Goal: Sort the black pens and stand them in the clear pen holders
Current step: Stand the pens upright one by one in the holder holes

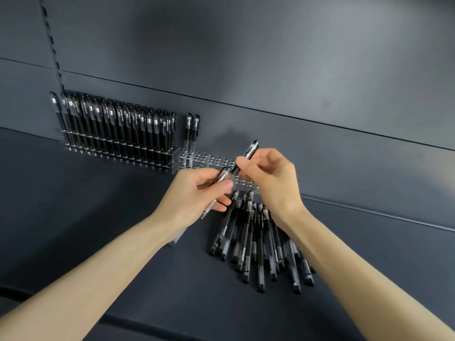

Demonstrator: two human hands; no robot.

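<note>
Dark shelf, dark back panel rising behind it; slotted rail runs up the panel at far left.

Left hand: fingers curled round a clear-barrelled pen, pinched near its black cap. Pen slants, cap up toward the right, tip down past the heel of the hand.

Right hand: thumb and fingers pinching a second black pen. It tilts, capped end up and to the right, lower end pointing toward the left hand. The two held pens almost meet between the hands.

Both hands hover over the near end of the sparse clear holder, which lies along the foot of the back panel. Most of its holes show open. Two black pens stand upright at its left end, side by side.

Just left of it, touching or nearly so, the full clear holder: rows of black pens upright, packed close, caps up, hard against the back panel.

Loose pile of black pens lies flat on the shelf just in front of the sparse holder, under and beside the right forearm, fanned out toward the front.

Open room: broad bare shelf to the left of the pile and in front of the full holder; more bare shelf to the right of the right arm. Shelf's front edge shows at bottom left.
</note>
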